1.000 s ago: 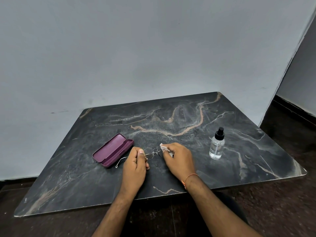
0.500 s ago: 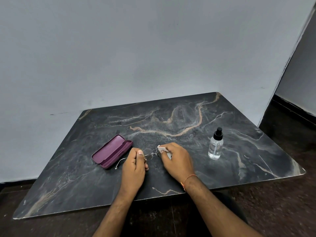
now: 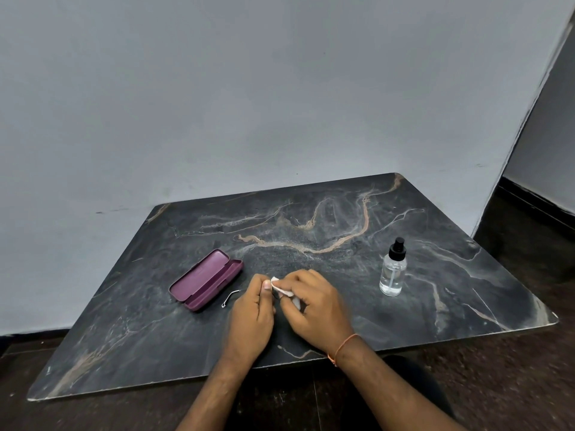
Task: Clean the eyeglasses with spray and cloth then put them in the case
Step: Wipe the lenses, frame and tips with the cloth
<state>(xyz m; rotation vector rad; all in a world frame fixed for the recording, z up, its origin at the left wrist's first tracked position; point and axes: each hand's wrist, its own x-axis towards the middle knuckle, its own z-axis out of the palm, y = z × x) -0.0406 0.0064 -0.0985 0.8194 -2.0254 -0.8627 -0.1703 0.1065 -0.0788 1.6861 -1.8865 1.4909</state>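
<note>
Head view, looking down at a dark marbled bench (image 3: 326,231) set against a pale grey wall (image 3: 249,104). Taking the open purple case (image 3: 207,283) as the landmark: it lies flat on the bench with lid and base both facing up, its long side running diagonally.

Just to the right of the case, a thin metal temple arm with a curved tip pokes out beside its near corner; this is the visible part of the eyeglasses (image 3: 230,298), and the arm seems to hang just above the bench surface, though the view is too small to be sure. The rest of the frame and the lenses are hidden behind the hands.

The left hand (image 3: 252,318), right of the case and nearer the person, has its grip curled round the eyeglasses, thumb tip pointing up toward the far side. Directly beside it, further right of the case, the right hand (image 3: 314,306) pinches a small white cloth (image 3: 281,289) between thumb and fingers; the cloth is pressed in the gap where the two hands meet, against the left thumb. A thin orange thread (image 3: 342,346) circles the right wrist.

Well to the right of the case, beyond both hands, a clear spray bottle (image 3: 393,273) with a black nozzle stands upright on the bench, apart from everything else.

Below the near bench edge, on the person's side of the case, a dark floor (image 3: 497,384) shows.
</note>
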